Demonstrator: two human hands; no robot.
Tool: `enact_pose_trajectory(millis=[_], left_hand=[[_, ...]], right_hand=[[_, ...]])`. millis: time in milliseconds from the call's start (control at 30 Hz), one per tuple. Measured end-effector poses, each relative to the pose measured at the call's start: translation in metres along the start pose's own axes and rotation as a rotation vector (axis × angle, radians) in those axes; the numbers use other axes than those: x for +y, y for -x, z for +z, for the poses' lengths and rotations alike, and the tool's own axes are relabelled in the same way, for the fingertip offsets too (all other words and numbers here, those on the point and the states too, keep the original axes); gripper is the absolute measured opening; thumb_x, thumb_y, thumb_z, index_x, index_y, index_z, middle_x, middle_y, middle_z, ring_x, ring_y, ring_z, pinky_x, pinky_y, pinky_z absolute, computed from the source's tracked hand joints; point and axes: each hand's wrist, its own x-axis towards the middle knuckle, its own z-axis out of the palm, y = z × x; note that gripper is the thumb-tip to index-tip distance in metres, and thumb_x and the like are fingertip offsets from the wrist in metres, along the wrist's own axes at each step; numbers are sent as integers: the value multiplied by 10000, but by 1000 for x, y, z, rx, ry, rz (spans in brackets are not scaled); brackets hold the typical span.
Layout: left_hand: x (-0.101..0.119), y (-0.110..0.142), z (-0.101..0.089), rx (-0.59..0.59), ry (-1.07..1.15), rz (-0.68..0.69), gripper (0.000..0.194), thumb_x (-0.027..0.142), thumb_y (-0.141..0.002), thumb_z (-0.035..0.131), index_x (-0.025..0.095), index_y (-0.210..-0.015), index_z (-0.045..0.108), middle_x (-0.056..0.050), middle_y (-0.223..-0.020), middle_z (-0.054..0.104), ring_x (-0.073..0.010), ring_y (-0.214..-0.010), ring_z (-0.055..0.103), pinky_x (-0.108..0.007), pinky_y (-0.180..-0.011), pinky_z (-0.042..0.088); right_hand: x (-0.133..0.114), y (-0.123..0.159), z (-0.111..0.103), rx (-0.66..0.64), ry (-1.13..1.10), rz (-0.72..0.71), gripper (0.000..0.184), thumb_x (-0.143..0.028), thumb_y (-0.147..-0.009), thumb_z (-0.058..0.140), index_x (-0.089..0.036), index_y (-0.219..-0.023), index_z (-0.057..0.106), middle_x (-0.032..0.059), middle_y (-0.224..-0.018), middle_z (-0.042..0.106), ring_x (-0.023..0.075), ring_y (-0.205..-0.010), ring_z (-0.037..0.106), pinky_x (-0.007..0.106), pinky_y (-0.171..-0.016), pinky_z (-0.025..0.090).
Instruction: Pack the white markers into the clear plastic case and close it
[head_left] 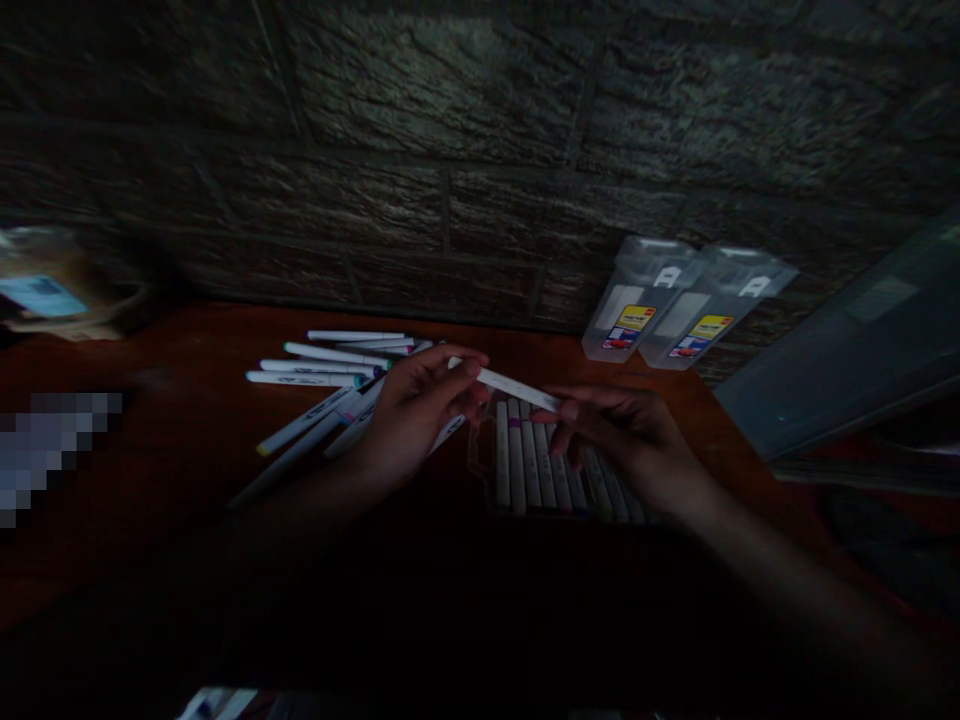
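Observation:
A white marker pen [517,387] is held slantwise between my two hands. My left hand [420,410] pinches its upper left end, and my right hand [630,440] grips the lower right end. Below the pen, a row of white markers [531,465] lies side by side in a clear case [478,450], partly covered by my right hand. Just left of my left hand, a loose pile of white markers [330,366] with variously coloured ends is spread on the wooden table [187,400]. Some pile markers are hidden behind that hand.
Two clear plastic cases [622,310] with yellow and blue labels lean against the dark stone wall [375,200]. A jar-like container [52,285] sits at the far left. At right stands a large grey panel [840,340]. The scene is dim.

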Motion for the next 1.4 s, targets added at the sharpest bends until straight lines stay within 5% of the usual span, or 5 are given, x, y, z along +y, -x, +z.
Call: enact_pose_trajectory(millis=[300,500,800,1067,1400], left_hand=[[5,20,10,-160,-388,238,137,255,-959,681,187,-1028,777,2,-715,703,-122,-626,656,-222,-583,516],[4,36,12,-374,-681,514,230,167,-957,692,213,-1176,745,-36,-1033,783,-153,-897,728,-239,-767,557],[3,37,12,-407,-709,619,228,212,-978,671,195,-1194,745,-55,-969,749,-154,-841,699,-254,-718,548],[1,22,15,-75,-244,32,261,391,-948,703,169,-1079,750,19,-627,629,-95,-463,538,-200,-444,435],[-10,26,18,16,46,-358,289,331,-873,784,196,-1122,725,-52,-960,734,-158,-750,707,-240,-606,570]], right_hand=[[2,6,8,-75,656,-327,210,-155,-930,714,-248,-1093,807,21,-950,822,167,-804,750,288,-740,573],[4,5,6,-68,760,-456,233,-112,-910,683,-214,-1087,793,43,-915,814,182,-820,763,292,-740,588],[1,5,7,-79,758,-467,236,-120,-914,662,-219,-1087,789,56,-971,815,194,-872,772,303,-756,592],[-2,22,20,-87,483,-244,487,-194,-932,712,-252,-1406,620,7,-862,780,172,-728,713,301,-653,570],[-13,31,28,-381,-119,-34,510,-105,-928,607,-308,-1392,665,49,-1240,747,141,-810,707,281,-723,561]])
